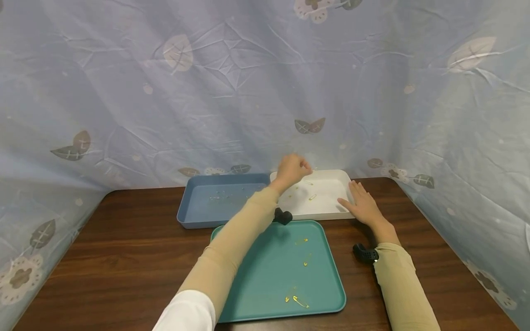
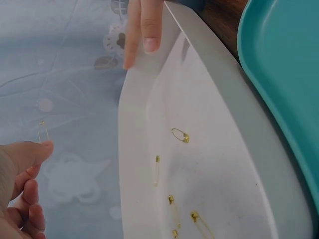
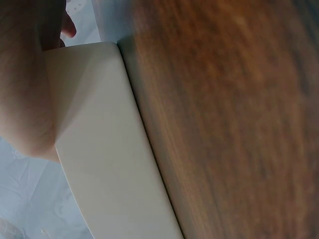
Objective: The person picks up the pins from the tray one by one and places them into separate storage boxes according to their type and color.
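A: Where is the held safety pin, and what has it?

B: Above the far edge of the white tray, clear of its floor; the left hand pinches it between thumb and fingertip, the clasp uppermost in the left wrist view; the right hand lies spread at that tray's right edge, thumb apart from the outstretched fingers, gripping no pin that I can see.

A: How far along does it look?

B: Partway, I'd judge; several gold-toned safety pins already lie scattered in the white tray; other gold-toned pins are left in the teal tray, some towards its right edge, the rest close to its near edge; the blue tray carries small, thin pieces, some pin-like, too small to name surely.

A: And the materials?

B: The held pin is slim bent wire with a little capped clasp; whether it is fastened I cannot tell; the trays look like smooth, rigid plastic, shallow and round-cornered, white and blue side by side beyond the teal one's far edge; beneath them is a dark brown wood-grain table; behind its far edge hangs creased, pale blue cloth, printed with leaves and flowers.
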`<state>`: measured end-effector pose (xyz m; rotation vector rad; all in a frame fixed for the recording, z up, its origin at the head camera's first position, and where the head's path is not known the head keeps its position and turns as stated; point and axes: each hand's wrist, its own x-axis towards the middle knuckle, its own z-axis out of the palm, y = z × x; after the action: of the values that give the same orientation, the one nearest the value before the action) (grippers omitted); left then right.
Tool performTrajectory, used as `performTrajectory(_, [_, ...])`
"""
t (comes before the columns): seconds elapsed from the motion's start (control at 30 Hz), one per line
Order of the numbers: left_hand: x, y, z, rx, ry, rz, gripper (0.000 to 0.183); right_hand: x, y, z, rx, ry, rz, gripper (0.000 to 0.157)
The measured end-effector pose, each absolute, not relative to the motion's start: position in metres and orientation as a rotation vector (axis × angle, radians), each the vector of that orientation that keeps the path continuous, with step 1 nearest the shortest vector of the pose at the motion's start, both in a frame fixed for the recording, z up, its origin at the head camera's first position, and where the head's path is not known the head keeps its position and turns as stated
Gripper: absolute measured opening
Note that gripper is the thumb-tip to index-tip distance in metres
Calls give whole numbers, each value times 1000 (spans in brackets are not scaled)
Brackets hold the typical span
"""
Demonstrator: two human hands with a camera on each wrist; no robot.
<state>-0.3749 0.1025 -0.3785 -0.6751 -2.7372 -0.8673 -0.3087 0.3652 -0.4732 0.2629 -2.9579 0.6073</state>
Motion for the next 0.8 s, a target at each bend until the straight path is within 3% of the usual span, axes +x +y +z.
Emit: performTrajectory(0.8, [-379,98,-391,-505,-2726,-1036,21,-308,365,-475,260,-2950,609,85])
